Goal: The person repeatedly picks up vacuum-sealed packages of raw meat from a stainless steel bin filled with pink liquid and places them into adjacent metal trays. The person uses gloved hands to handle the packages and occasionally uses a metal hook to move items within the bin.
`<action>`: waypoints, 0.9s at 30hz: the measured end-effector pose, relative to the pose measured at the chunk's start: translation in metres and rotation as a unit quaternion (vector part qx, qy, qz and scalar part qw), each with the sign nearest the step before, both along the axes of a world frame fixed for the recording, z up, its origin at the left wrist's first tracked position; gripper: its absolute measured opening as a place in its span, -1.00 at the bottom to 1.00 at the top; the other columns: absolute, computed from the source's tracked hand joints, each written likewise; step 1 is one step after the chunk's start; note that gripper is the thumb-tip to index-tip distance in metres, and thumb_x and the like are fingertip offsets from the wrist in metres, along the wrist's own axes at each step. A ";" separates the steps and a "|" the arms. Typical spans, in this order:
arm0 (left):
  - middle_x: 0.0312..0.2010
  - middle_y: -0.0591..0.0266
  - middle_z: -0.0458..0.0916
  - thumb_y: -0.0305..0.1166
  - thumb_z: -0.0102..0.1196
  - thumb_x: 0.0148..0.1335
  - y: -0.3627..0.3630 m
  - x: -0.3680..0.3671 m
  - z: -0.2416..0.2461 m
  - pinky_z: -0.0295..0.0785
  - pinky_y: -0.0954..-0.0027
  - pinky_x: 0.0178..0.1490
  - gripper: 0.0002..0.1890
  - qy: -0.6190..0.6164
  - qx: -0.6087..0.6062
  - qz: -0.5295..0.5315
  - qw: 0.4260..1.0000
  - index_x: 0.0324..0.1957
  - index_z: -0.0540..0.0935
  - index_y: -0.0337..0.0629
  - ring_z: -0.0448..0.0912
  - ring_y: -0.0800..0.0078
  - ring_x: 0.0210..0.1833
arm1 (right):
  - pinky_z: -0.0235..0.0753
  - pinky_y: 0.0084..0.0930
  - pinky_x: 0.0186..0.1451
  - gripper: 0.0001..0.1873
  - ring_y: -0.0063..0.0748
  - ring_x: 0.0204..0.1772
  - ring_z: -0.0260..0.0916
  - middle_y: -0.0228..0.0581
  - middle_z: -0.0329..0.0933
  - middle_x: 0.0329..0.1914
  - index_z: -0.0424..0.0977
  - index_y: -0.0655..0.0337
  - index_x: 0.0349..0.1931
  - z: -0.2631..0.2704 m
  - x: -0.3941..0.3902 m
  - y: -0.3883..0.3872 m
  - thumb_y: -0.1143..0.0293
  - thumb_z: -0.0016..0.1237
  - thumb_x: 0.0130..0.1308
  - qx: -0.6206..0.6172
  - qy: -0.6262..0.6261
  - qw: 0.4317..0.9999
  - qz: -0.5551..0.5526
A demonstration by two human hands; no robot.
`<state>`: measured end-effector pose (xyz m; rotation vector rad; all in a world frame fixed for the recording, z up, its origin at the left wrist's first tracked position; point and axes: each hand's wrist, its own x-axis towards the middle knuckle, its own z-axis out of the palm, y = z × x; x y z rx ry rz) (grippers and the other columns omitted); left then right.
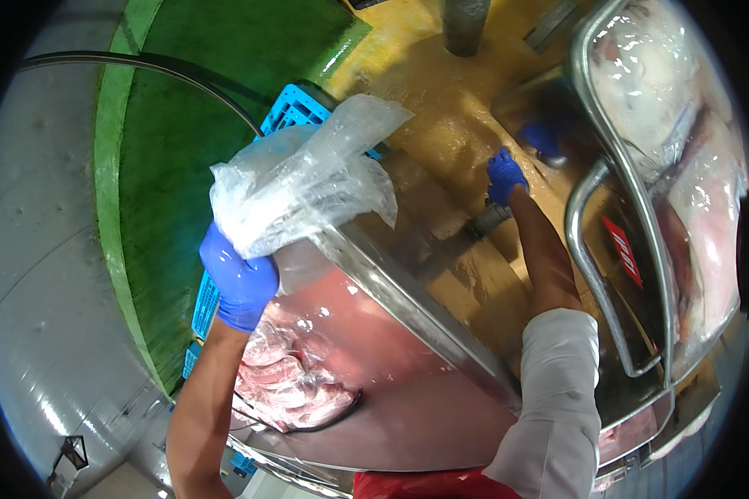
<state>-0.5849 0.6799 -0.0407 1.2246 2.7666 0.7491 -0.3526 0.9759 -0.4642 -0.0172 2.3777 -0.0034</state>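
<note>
My left hand [240, 274], in a blue glove, grips the gathered end of a clear plastic bag [299, 187], whose loose folds spread up and to the right over the table corner. Below it, a heap of raw meat [293, 374], covered by clear plastic film, lies on the metal table [424, 430]. My right hand [505, 176], also blue-gloved, is out beyond the table's raised edge, over the wet yellow floor. Its fingers look bent; whether anything is in them cannot be told.
On the right stands a metal bin with a tubular handle [577, 218], with large plastic-wrapped pieces of meat [699, 218] above it. Blue plastic crates or pallets [293, 107] lie behind the bag. A dark hose [187, 78] arcs over the green floor. A metal post [465, 28] stands at the top.
</note>
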 end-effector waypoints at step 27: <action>-0.18 -0.22 0.64 -0.45 -0.09 0.24 -0.004 -0.002 0.002 0.51 0.14 -0.08 -0.67 -0.012 -0.038 -0.042 0.998 -0.04 0.59 -0.42 0.62 -0.23 -0.15 | -0.18 -0.15 0.65 -0.13 0.00 0.63 -0.14 0.15 0.04 0.55 0.12 0.46 0.41 -0.046 0.072 -0.020 0.13 0.02 0.14 0.163 0.116 0.979 -0.034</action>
